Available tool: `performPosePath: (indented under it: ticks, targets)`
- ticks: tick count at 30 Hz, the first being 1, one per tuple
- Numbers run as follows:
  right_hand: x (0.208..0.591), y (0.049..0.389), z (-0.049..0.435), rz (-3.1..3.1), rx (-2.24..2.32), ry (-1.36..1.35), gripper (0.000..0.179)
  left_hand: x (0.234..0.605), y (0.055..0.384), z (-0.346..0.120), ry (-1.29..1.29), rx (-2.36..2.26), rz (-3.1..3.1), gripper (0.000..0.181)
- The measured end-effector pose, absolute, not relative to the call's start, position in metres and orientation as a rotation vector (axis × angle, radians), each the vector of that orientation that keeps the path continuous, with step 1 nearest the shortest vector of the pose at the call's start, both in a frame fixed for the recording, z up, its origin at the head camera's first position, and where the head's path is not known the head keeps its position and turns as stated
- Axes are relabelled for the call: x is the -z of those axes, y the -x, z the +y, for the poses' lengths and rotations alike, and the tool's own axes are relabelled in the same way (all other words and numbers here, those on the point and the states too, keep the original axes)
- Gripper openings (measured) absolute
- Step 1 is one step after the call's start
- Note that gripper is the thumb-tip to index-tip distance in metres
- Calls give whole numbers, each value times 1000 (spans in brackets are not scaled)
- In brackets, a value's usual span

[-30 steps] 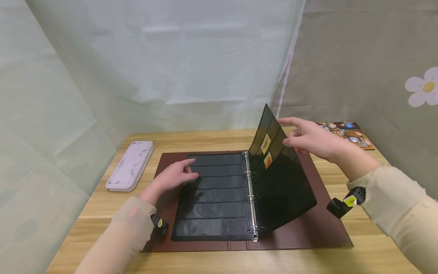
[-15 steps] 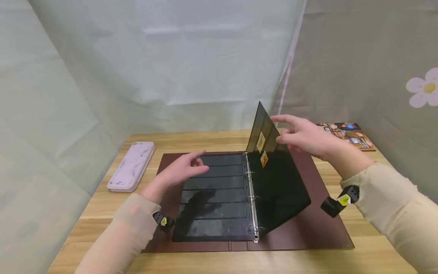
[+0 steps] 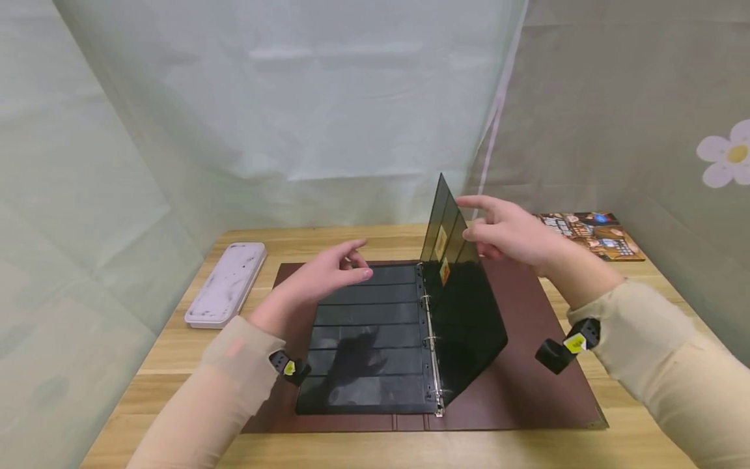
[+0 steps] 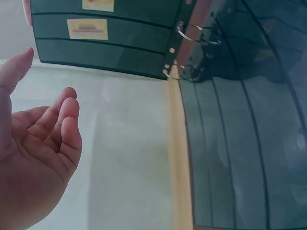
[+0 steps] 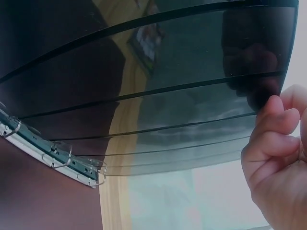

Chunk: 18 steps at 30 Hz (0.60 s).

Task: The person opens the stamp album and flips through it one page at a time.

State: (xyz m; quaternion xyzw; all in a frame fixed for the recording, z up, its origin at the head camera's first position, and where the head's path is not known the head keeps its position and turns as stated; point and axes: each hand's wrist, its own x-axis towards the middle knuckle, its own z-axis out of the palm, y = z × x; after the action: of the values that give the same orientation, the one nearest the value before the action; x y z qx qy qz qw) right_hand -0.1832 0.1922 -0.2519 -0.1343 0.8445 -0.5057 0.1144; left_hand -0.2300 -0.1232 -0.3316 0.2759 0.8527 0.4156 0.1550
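A ring binder [image 3: 527, 391] with a maroon cover lies spread on the table, its metal rings along the middle. Black pages with clear horizontal strips fill it, and one such flat page [image 3: 381, 335] rests on the left side. Another black pocket page [image 3: 469, 312] stands nearly upright on the rings, with two small stamp-like pieces [image 4: 88, 29] in its strips. My right hand [image 3: 510, 234] pinches this raised page near its upper outer edge, the curled fingers partly hidden. Above the flat page hovers my left hand [image 3: 322, 273], fingers relaxed, holding nothing.
A pale, marbled, pencil-case-like box [image 3: 227, 283] lies on the left of the wooden table [image 3: 322, 449]. At the back right is a flat, colourful printed picture [image 3: 594, 234]. Hanging pale cloth [image 3: 363, 104] encloses the table's back and sides.
The raised page has swung left and stands steeper, my right hand travelling with it. My left hand has lifted off the flat page area and moved right and slightly away from me.
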Motion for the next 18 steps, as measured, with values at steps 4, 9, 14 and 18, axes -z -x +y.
performPosePath:
  ticks: [4, 9, 14, 18]
  targets:
    - [253, 184, 188, 2468, 1529, 398, 62, 325, 229, -116, -798, -1239, 2400, 71]
    - [253, 185, 184, 2441, 1567, 417, 63, 317, 228, -107, -826, -1267, 2399, 73]
    - [255, 185, 180, 2478, 1551, 387, 60, 309, 227, -95, -839, -1267, 2424, 74]
    - [257, 186, 175, 2457, 1569, 376, 61, 298, 226, -83, -876, -1294, 2398, 72]
